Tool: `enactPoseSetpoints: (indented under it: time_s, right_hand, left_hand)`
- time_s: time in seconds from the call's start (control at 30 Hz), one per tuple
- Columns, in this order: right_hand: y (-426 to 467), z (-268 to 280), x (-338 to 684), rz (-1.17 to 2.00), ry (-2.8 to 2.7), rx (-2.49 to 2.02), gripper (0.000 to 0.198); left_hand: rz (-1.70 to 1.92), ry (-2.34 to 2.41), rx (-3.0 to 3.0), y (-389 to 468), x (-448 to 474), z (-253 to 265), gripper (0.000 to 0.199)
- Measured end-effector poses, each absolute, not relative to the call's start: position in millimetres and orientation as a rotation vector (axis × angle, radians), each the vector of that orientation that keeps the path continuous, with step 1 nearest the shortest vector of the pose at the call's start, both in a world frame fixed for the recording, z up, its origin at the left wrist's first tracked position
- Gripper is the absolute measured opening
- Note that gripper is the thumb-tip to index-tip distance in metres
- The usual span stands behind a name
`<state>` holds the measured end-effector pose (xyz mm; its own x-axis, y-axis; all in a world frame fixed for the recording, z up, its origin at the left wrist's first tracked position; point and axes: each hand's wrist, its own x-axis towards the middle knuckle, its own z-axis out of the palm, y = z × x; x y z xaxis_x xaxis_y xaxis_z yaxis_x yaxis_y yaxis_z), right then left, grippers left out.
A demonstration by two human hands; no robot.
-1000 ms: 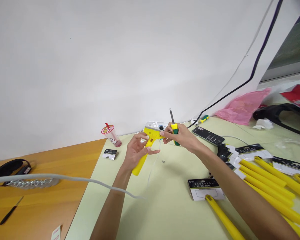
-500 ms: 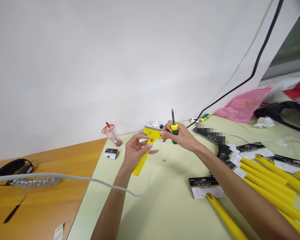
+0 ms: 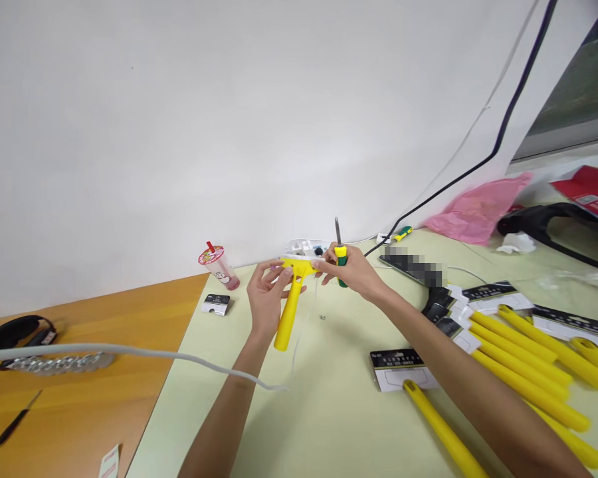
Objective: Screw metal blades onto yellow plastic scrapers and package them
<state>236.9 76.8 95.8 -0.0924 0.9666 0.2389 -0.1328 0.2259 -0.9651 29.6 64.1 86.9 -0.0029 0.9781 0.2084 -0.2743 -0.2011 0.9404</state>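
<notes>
Both hands hold up a yellow scraper [image 3: 290, 312] above the pale green table, its handle hanging down and its wide head at the top. My left hand [image 3: 266, 302] is closed on the left end of the head, thumb in front. With thumb and fingertips, my right hand [image 3: 356, 271] pinches the head's right end. That same hand also keeps a screwdriver [image 3: 341, 257] with a green and yellow grip against its palm, tip up. Below the hands, tiny metal pieces [image 3: 321, 317], probably screws, lie on the table.
Several yellow-handled scrapers [image 3: 523, 358] with black and white cards lie at right; one carded scraper [image 3: 438, 421] is nearer. A drink cup [image 3: 220, 267] and a small card [image 3: 216, 304] stand left. A grey cable [image 3: 179, 356] crosses in front. Behind is a power strip [image 3: 301, 247].
The scraper has turned so its handle hangs more upright and its head lies more level. My left fingers have shifted up from the neck to the head's left end.
</notes>
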Motion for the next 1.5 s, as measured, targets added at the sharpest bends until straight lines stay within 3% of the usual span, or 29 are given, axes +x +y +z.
enactPoseSetpoints:
  time_s: [0.2, 0.4, 1.03, 1.5]
  right_hand:
    - [90.3, 64.7, 227.8, 1.297, -1.266, -1.015, 0.066]
    - [98.9, 38.6, 220.8, 1.377, -1.248, -1.047, 0.066]
    - [79.5, 45.2, 199.6, 1.361, -1.412, -0.979, 0.070]
    - [73.0, 18.8, 184.1, 1.587, -1.076, -1.015, 0.076]
  left_hand:
    - [1.415, 0.963, 0.922, 70.1, 25.6, 54.5, 0.069]
    - [1.288, 0.922, 0.690, 77.1, 16.6, 26.9, 0.045]
    - [1.465, 0.932, 0.658, 37.5, -6.4, 20.1, 0.043]
    - [1.290, 0.924, 0.455, 25.4, -6.3, 0.7, 0.036]
